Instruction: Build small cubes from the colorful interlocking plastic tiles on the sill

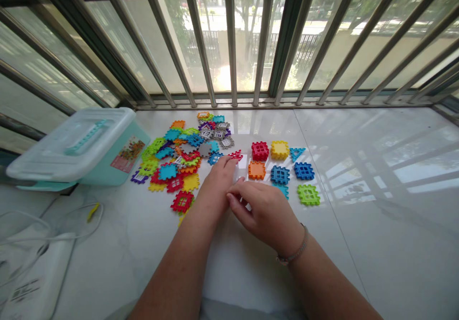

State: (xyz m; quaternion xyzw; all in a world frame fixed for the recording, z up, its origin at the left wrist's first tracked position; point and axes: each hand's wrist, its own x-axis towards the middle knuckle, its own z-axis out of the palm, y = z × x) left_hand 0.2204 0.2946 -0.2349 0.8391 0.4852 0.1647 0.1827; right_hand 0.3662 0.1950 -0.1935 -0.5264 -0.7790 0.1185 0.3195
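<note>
My left hand (218,181) lies stretched forward on the white marble sill (376,205), its fingertips touching a small red tile (235,155) at the edge of a loose pile of colourful interlocking tiles (179,155). My right hand (263,212), with a bracelet on its wrist, sits just beside it. Its fingers are curled and pressed together at the tips; what they hold, if anything, is hidden. Just beyond both hands, separate tiles lie in rows: red (260,151), yellow (279,149), a blue triangle (297,154), orange (256,170), two blue (279,174), and green (308,194).
A teal storage box with a white lid (86,148) stands at the left. A white device with cables (39,282) lies at the bottom left. Metal window bars (231,43) close off the far edge. Another red tile (182,201) lies left of my left forearm.
</note>
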